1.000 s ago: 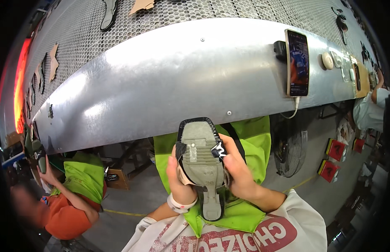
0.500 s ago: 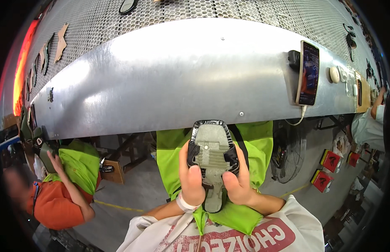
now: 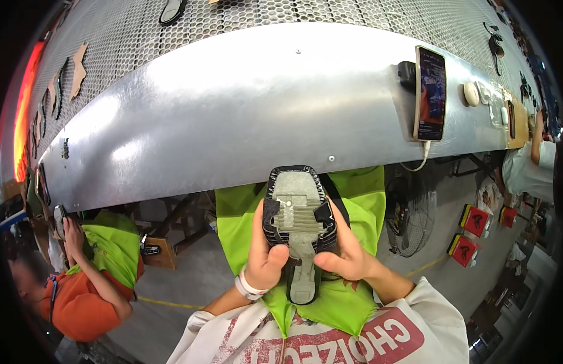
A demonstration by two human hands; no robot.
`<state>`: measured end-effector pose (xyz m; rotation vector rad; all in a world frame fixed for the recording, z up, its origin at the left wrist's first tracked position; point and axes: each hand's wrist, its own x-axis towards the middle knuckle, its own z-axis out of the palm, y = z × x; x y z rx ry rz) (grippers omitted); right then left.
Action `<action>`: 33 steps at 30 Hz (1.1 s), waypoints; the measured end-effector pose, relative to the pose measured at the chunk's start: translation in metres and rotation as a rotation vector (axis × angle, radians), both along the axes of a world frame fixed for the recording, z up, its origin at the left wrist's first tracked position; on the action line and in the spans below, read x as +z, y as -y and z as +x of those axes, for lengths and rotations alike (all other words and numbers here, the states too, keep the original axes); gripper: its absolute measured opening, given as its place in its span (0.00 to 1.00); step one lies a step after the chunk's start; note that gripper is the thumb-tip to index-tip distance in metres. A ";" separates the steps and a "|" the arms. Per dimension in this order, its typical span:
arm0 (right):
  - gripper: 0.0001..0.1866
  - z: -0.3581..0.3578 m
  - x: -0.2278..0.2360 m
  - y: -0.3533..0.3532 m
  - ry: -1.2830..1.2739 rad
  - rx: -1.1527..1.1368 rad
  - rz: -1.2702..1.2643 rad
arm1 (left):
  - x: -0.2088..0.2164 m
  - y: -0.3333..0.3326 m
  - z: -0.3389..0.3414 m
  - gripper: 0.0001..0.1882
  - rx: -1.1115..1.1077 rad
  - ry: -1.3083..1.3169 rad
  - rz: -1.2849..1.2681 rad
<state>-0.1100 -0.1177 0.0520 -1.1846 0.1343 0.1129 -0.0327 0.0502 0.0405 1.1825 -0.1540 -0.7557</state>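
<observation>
Gripping from both flanks, the fingers (image 3: 261, 213) of the left hand (image 3: 266, 258) are curled round the left edge of a shoe upper on its last (image 3: 298, 224), the thumb pressed flat on the grey underside; the right hand (image 3: 348, 255) mirrors it, thumb lying across the narrow waist and the remaining fingers wrapped out of sight behind the right edge. Both hands are clenched on the piece, which is held sole side up in the air over the person's lap, above a bright green apron (image 3: 354, 200) and short of the near edge of the desk (image 3: 233, 121), not resting on it.

The piece looks stiff through the middle: a pale grey insole board with ribbed lines, over a solid form. The black material folded round its rim appears soft and pleated, likely to shift or pull loose if squeezed there. It seems moderately light, since thumbs and fingertips alone carry it. The firmest hold is probably at the waist and along the sides, where the hands already are.

Farther out, a phone (image 3: 429, 94) stands propped near the right end of the desk, cable hanging off the edge. At lower left another person in an orange shirt (image 3: 81, 303) sits under the desk's near edge.
</observation>
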 end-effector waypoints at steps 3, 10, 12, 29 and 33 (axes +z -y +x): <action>0.52 -0.002 0.003 0.001 -0.050 0.048 -0.017 | -0.004 -0.011 0.004 0.48 -0.099 0.036 -0.024; 0.46 0.011 0.010 0.014 0.007 0.078 0.078 | -0.009 -0.012 -0.012 0.53 0.008 0.037 -0.065; 0.33 0.013 0.009 0.013 -0.102 -0.027 0.308 | -0.012 -0.013 -0.012 0.54 -0.022 0.148 -0.067; 0.35 0.000 0.047 -0.016 -0.150 -0.190 -0.899 | 0.021 0.015 0.056 0.36 -0.158 0.251 0.172; 0.22 0.014 0.049 0.009 -0.081 -0.337 -0.833 | 0.060 0.023 0.077 0.34 -0.394 0.538 0.364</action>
